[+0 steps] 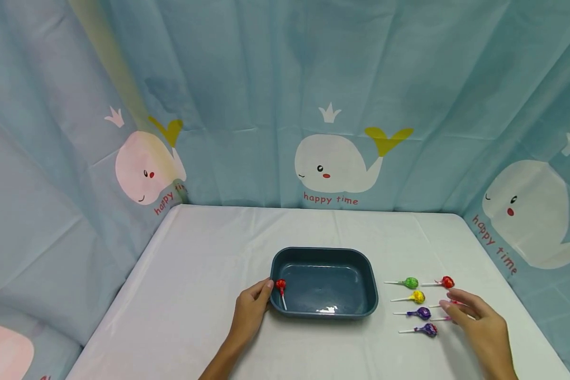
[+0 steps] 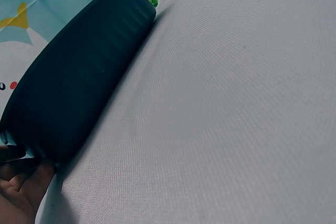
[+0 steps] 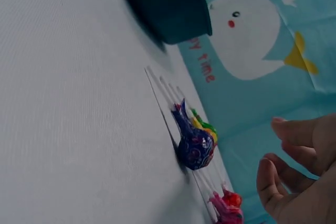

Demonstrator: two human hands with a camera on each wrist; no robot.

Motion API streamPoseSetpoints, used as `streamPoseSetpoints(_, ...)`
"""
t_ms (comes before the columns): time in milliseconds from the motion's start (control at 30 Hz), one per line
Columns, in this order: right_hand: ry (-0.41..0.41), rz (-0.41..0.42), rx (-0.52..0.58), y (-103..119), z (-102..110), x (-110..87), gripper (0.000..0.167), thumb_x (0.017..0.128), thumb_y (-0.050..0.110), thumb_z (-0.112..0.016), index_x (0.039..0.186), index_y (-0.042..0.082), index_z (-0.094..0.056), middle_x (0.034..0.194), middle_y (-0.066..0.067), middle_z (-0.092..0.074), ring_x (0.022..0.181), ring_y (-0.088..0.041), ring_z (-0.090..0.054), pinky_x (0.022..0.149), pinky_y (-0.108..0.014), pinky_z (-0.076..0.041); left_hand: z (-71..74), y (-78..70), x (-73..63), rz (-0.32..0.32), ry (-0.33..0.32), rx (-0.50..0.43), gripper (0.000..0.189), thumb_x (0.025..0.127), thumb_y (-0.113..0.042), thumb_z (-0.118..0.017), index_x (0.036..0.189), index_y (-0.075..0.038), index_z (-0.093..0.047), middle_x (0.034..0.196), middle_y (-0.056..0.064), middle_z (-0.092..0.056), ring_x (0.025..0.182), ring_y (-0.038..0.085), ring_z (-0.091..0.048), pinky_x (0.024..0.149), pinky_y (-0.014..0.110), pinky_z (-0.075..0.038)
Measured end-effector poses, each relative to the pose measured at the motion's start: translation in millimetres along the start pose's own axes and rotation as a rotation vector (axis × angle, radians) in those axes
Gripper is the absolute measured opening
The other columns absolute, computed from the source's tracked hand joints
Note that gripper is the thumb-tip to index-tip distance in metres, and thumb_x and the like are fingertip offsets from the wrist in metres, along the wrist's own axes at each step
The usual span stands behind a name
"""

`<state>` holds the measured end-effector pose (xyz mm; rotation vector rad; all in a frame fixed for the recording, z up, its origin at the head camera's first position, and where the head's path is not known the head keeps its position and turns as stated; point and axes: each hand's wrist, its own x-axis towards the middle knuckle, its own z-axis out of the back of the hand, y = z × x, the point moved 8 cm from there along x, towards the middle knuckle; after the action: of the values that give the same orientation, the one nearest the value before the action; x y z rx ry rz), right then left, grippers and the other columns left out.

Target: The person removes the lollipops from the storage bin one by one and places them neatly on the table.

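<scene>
A dark blue-green plastic basin [image 1: 321, 314] sits on the table with one red lollipop [image 1: 281, 285] inside, near its left wall. My left hand [image 1: 253, 307] holds the basin's left side, thumb at the rim; the left wrist view shows its fingers against the outer wall. To the basin's right lie several wrapped lollipops: a green one [image 1: 411, 283], a yellow one [image 1: 418, 297], two purple ones [image 1: 427, 330], a red one [image 1: 447, 282] and pink ones [image 3: 228, 213]. Over the pink ones, partly covering them in the head view, my right hand [image 1: 481, 323] hovers with loosely bent fingers and nothing between them.
A white cloth [image 1: 180, 295] covers the table. Light blue curtains [image 1: 247, 105] printed with whales and "happy time" hang behind it and along both sides. The lollipop sticks on the table point left toward the basin.
</scene>
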<state>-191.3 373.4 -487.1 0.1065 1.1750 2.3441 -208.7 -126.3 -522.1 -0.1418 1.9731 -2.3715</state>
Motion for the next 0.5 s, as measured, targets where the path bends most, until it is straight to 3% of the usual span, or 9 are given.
streamPoseSetpoints(100, 0.026, 0.02, 0.054, 7.4, -8.0, -5.5, 0.053, 0.101, 0.032, -0.076, 0.146, 0.008, -0.061, 0.118, 0.0, -0.078, 0.081, 0.01, -0.062, 0.07, -0.015, -0.058, 0.4, 0.2, -0.4, 0.009, 0.0, -0.001, 0.051, 0.109, -0.037, -0.061, 0.141, 0.002, -0.066, 0.142, 0.017, -0.067, 0.131, 0.028, -0.065, 0.097, 0.031, -0.059)
streamPoseSetpoints(200, 0.058, 0.048, 0.107, 15.1, -17.4, -11.1, 0.054, 0.099, 0.032, -0.078, 0.145, 0.009, -0.062, 0.115, 0.01, -0.077, 0.085, 0.007, -0.065, 0.073, -0.018, -0.06, 1.0, 0.7, -0.4, 0.015, -0.001, 0.004, 0.051, 0.109, -0.038, -0.062, 0.141, 0.002, -0.066, 0.142, 0.017, -0.067, 0.13, 0.029, -0.066, 0.097, 0.031, -0.059)
streamPoseSetpoints(300, 0.088, 0.091, 0.139, 24.1, -26.6, -16.0, 0.054, 0.098, 0.033, -0.08, 0.144, 0.009, -0.063, 0.119, 0.011, -0.076, 0.09, 0.008, -0.066, 0.075, -0.018, -0.059, 1.1, 1.1, 0.2, 0.018, 0.0, 0.0, 0.052, 0.109, -0.038, -0.062, 0.142, 0.003, -0.065, 0.143, 0.019, -0.067, 0.13, 0.029, -0.066, 0.096, 0.031, -0.06)
streamPoseSetpoints(500, 0.117, 0.091, 0.16, 34.4, -41.8, -22.0, 0.057, 0.094, 0.035, -0.083, 0.142, 0.011, -0.065, 0.119, 0.01, -0.076, 0.093, 0.008, -0.065, 0.077, -0.011, -0.054, -0.4, 2.6, 1.9, 0.019, 0.009, 0.005, 0.052, 0.11, -0.038, -0.06, 0.142, 0.003, -0.064, 0.143, 0.018, -0.067, 0.131, 0.029, -0.065, 0.098, 0.03, -0.059)
